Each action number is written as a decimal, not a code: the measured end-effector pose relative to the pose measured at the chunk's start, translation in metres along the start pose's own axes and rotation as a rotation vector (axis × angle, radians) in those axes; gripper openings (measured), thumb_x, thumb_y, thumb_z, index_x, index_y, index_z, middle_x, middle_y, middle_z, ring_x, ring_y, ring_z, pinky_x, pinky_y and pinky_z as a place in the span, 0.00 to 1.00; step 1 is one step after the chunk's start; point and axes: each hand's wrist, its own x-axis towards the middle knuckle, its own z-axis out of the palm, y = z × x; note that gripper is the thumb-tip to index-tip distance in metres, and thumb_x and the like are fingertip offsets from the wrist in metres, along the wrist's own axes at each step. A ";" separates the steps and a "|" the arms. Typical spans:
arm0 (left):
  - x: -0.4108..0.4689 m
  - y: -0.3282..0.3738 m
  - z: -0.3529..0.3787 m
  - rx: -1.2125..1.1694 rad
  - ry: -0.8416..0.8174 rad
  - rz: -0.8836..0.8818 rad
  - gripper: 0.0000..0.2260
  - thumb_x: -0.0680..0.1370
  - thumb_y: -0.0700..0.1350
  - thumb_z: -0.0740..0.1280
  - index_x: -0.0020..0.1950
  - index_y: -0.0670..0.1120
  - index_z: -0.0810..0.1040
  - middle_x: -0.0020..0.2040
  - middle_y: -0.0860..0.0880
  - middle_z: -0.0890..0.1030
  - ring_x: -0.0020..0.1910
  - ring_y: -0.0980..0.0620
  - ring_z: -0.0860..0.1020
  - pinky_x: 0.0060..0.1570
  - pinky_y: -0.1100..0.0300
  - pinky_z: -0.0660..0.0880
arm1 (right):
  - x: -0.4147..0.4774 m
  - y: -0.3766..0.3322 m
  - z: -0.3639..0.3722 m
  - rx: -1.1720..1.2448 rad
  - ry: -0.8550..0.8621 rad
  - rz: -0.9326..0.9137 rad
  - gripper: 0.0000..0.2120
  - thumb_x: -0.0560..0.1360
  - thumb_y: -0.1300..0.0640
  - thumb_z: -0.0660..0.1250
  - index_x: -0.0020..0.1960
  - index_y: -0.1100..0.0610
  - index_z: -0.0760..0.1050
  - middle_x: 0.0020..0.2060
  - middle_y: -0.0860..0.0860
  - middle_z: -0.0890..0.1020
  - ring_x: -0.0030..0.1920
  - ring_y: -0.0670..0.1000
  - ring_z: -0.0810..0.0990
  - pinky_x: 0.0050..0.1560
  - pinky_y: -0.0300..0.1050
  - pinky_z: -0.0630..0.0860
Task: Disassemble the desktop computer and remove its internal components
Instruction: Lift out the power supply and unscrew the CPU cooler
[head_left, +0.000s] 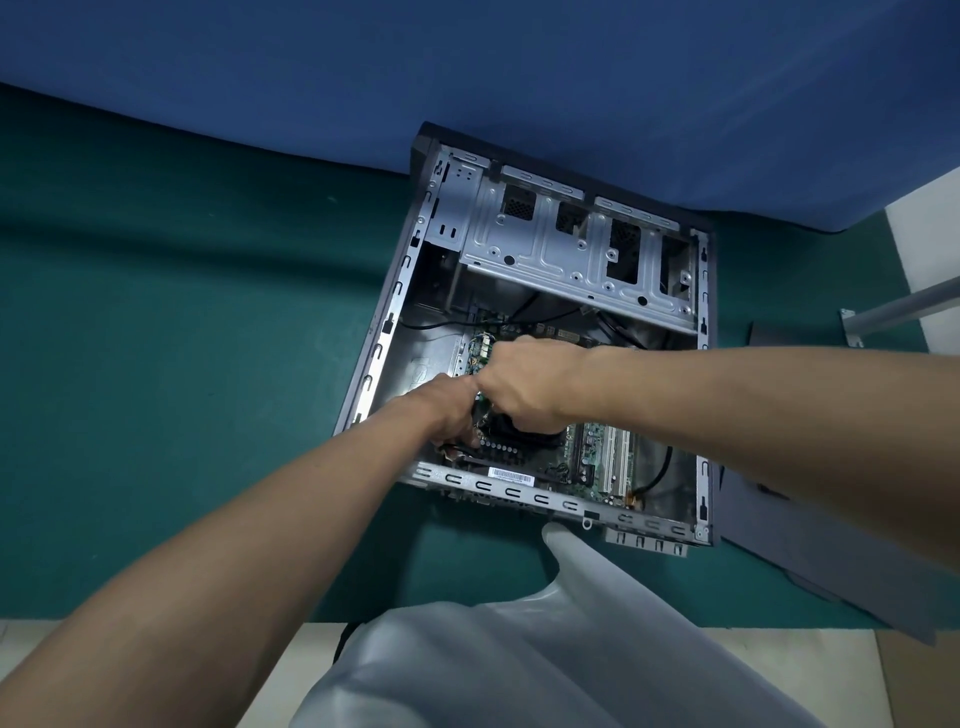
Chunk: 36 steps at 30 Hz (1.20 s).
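An open desktop computer case (384, 332) lies on its side on a green table, its side panel off. Inside is a green motherboard (592, 452) with white expansion slots and a black CPU cooler (530, 434). My left hand (449, 408) reaches into the case from the lower left, fingers curled at the cooler's left edge. Over the cooler's top sits my right hand (524, 382), fingers closed around it. The two hands touch, and they hide most of the cooler. A silver drive cage (561, 244) spans the far end of the case.
A blue cloth (467, 67) hangs behind the table. The dark side panel (810, 551) lies to the right of the case. A black cable (657, 478) loops at the case's near right corner. My light grey trouser leg (519, 654) is below the table edge.
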 end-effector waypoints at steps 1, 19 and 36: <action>0.001 -0.001 0.001 -0.002 0.003 -0.005 0.17 0.70 0.42 0.77 0.50 0.52 0.72 0.43 0.51 0.76 0.36 0.54 0.74 0.40 0.58 0.74 | -0.001 0.000 -0.001 -0.098 0.001 -0.091 0.12 0.81 0.60 0.54 0.48 0.61 0.75 0.28 0.51 0.64 0.36 0.55 0.75 0.29 0.42 0.68; 0.006 -0.002 0.001 0.020 0.018 0.032 0.32 0.71 0.43 0.77 0.71 0.56 0.67 0.47 0.49 0.76 0.38 0.53 0.74 0.40 0.59 0.72 | 0.002 0.006 0.002 0.225 -0.010 0.215 0.13 0.78 0.60 0.59 0.35 0.59 0.66 0.31 0.53 0.69 0.28 0.49 0.69 0.24 0.40 0.64; 0.010 -0.007 0.004 -0.008 0.046 0.036 0.30 0.70 0.44 0.78 0.68 0.56 0.70 0.39 0.54 0.73 0.34 0.58 0.71 0.37 0.61 0.69 | 0.011 0.003 0.003 0.580 -0.107 0.515 0.12 0.78 0.61 0.60 0.38 0.63 0.73 0.32 0.55 0.77 0.29 0.50 0.73 0.24 0.37 0.70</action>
